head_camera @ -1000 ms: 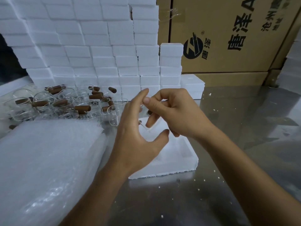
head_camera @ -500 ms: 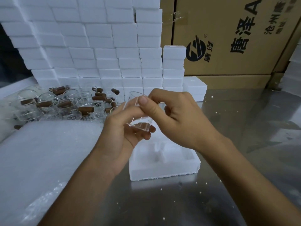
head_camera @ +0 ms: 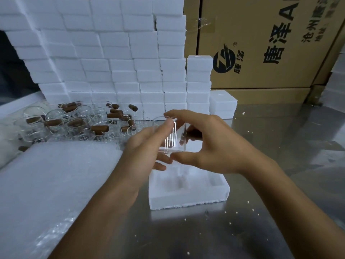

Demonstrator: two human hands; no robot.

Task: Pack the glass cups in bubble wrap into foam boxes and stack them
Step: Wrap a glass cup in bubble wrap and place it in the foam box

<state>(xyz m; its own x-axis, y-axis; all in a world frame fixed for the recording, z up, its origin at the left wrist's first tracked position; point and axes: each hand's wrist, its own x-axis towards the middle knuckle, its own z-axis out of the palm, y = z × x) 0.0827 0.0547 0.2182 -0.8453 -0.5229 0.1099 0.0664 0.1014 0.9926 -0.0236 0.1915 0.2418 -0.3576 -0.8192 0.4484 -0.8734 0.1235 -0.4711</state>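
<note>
A clear glass cup [head_camera: 170,137] is held upright in the air between both hands. My left hand [head_camera: 145,146] grips its left side with thumb near the rim. My right hand [head_camera: 209,144] spans it from the right, forefinger over the rim and thumb under the base. Directly below lies an open white foam box [head_camera: 188,191] with moulded hollows, resting on the steel table. A thick stack of bubble wrap [head_camera: 46,184] sits at the left. Behind it lie several more glass cups with brown wooden handles [head_camera: 74,122].
A wall of stacked closed foam boxes [head_camera: 112,58] rises at the back, with a lower stack [head_camera: 222,105] at its right end. Printed cardboard cartons [head_camera: 261,43] stand at the back right. White foam crumbs dot the steel table [head_camera: 280,146].
The cup was tilted between pinching fingers; now it stands upright, and my right hand has opened wider around it from the right. The view shifted slightly lower.
</note>
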